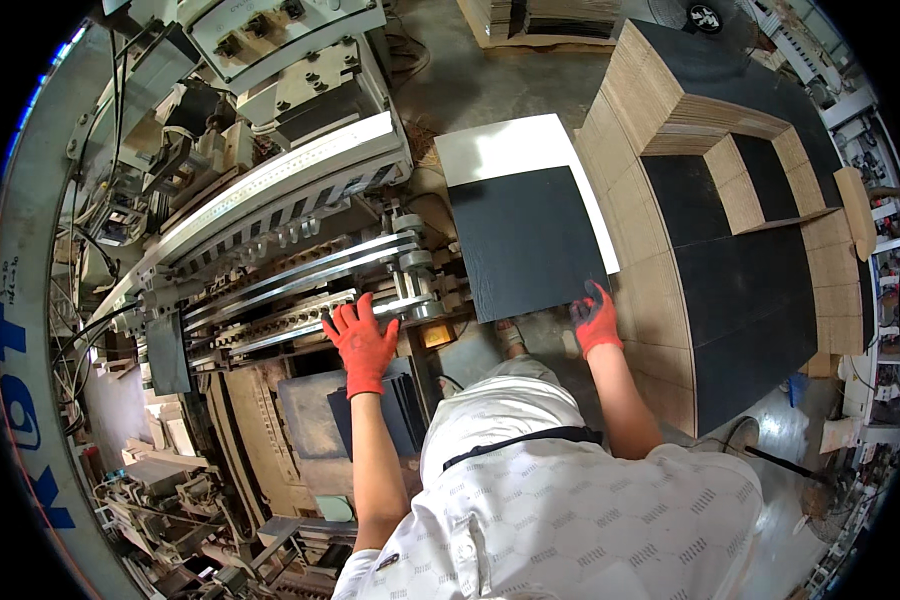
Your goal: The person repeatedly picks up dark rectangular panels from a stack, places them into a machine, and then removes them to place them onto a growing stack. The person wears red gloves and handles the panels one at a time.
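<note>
Fingers of the left hand (362, 348), red-gloved, spread wide and holding nothing that shows; they sit at the lower right end of the metal rails (355, 258) of a machine (315, 164) that fills the upper left of the frame. Contact not clear. Right hand (597, 322), likewise gloved, partly curled at the lower right corner of a dark board (530, 245); whether it pinches the edge or only rests there, cannot tell. Board lies near the middle of the frame, overlapping a white panel (510, 145) that shows past its top and right edges. Tall stack of dark-faced panels (755, 310) with wood-coloured edges at right, just beside the white panel; loose dark panels (405, 410) below the left hand. Step in hand, by the look of it: handling the single board, one hand at it, the other free. Next move on it would seem to call for a sure hold on that corner, the left hand brought across, and the board kept level.
</note>
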A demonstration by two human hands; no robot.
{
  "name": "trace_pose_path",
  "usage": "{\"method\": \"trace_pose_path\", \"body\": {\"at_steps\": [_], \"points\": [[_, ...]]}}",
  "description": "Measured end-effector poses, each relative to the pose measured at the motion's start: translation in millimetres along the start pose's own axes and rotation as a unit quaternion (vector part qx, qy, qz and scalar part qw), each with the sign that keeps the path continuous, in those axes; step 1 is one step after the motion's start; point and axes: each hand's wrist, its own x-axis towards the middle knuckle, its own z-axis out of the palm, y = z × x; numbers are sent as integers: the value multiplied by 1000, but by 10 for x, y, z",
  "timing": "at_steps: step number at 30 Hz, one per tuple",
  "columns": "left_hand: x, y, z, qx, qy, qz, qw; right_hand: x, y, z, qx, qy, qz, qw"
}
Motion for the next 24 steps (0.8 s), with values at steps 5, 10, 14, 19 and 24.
{"method": "trace_pose_path", "body": {"at_steps": [5, 10, 14, 19, 24], "points": [[-3, 26, 6, 21, -1, -15, 1000, -48, -10, -43, 27, 40, -20, 999], [6, 44, -9, 21, 1, -9, 1000, 25, -213, 6, 1, 21, -81, 996], [9, 41, -18, 9, -4, -8, 1000, 50, -164, -37, 0, 29, -82, 996], [20, 15, -2, 8, -14, -15, 1000, -13, 85, -220, 9, 111, -55, 992], [26, -15, 24, 5, -25, -13, 1000, -324, 214, -275, -69, 119, 23, 990]]}}
